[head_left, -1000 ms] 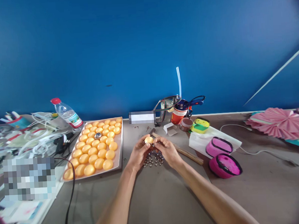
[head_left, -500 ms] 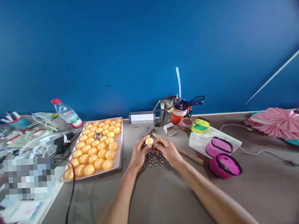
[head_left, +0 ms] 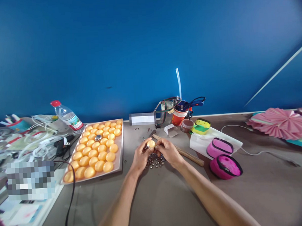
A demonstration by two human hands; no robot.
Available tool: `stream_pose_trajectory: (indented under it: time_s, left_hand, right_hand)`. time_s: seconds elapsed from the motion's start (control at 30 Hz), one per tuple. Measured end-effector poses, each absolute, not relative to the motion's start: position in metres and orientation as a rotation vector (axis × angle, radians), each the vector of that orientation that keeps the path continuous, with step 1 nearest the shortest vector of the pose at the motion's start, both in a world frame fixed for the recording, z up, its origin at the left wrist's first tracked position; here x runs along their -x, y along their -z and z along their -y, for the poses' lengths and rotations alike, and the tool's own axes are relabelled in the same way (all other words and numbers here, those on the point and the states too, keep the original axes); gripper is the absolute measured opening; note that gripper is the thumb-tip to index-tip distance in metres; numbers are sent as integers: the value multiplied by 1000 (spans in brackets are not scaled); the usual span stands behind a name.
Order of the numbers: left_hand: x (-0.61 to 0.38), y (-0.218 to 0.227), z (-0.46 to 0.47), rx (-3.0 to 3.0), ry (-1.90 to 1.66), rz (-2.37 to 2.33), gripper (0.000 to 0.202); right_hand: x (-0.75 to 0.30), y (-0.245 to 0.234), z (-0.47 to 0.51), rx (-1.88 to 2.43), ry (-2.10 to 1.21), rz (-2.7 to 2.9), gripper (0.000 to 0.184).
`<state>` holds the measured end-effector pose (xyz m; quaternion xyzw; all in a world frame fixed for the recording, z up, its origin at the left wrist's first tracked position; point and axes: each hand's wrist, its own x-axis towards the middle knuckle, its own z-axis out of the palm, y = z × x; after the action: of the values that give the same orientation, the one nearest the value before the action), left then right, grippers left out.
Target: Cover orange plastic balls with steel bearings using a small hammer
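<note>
Just below the middle of the frame, both hands met over the worktop (head_left: 158, 200). The left hand (head_left: 140, 157) had its grip closed narrowly on a small orange ball (head_left: 151, 144), thumb and fingertips pinching it from the left. The right hand (head_left: 168, 152) closed on the same ball from the right, its fingertips pressed to the ball's side. The ball sat raised between the two hands, directly above a loose heap of small metal beads (head_left: 155, 161) lying on the worktop under the knuckles.

To the left of centre lay a tray (head_left: 122, 151) filled with rows of like orange balls (head_left: 97, 153), one slot holding something silvery. A wooden-handled hammer (head_left: 188, 155) lay slanting behind the right hand, and two pink cases (head_left: 226, 166) sat further right.

The work looked fiddly. It seemed best done with the ball kept low over the heap, so anything that slipped would drop back among the beads rather than roll off. One hand would do well to hold steady while the other did the fine fingertip work, with light pressure, since the thin shell looked easy to dent.
</note>
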<state>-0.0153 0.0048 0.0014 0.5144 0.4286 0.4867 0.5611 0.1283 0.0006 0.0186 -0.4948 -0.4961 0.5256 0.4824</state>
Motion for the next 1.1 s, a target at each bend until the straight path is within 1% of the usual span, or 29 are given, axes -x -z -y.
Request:
stream_pose_trajectory:
  time_s: [0.1, 0.27, 0.33, 0.4, 0.47, 0.53, 0.6, 0.67, 0.77, 0.83, 0.93, 1.03, 1.1]
  left_hand:
    - [13, -3, -3, -1125, -1189, -961, 47]
    - [6, -4, -3, -790, -1212, -711, 41]
    - [6, -5, -4, -703, -1206, -652, 37]
    - [8, -7, -5, -665, -1194, -631, 37]
    - [10, -9, -6, -646, -1192, -620, 40]
    - [12, -10, -7, -631, -1196, -618, 43]
    - [13, -10, -8, -626, -1208, -623, 45]
    - [14, -9, -9, -628, -1222, -624, 44]
    - [15, -8, -10, -631, -1231, -610, 42]
    - [15, -8, -10, -631, -1224, -605, 42]
    - [15, -8, -10, -634, -1209, -602, 42]
    - [15, -8, -9, -626, -1204, -609, 45]
    - [16, -8, -9, -615, -1207, -618, 47]
  right_hand:
    - [-128, -20, 0, 1182, -1311, 1172, 10]
    - [-128, -19, -3, 1043, -1423, 1061, 17]
    - [-131, -15, -6, 1053, -1382, 1066, 16]
    - [-136, -10, -9, 1171, -1223, 1162, 11]
    - [-141, -4, -12, 1320, -976, 1343, 11]
    - [-146, 0, -12, 1374, -702, 1576, 16]
    - [-149, 2, -11, 1438, -509, 1802, 24]
    - [-149, 2, -8, 1562, -391, 1999, 28]
    - [-145, -2, -5, 1717, -264, 2244, 25]
    - [-143, -4, -4, 1739, -204, 2345, 24]
    - [-143, -3, -4, 1738, -201, 2354, 23]
    - [-145, 0, -6, 1702, -351, 2211, 21]
    - [-146, 2, -7, 1598, -465, 2059, 21]
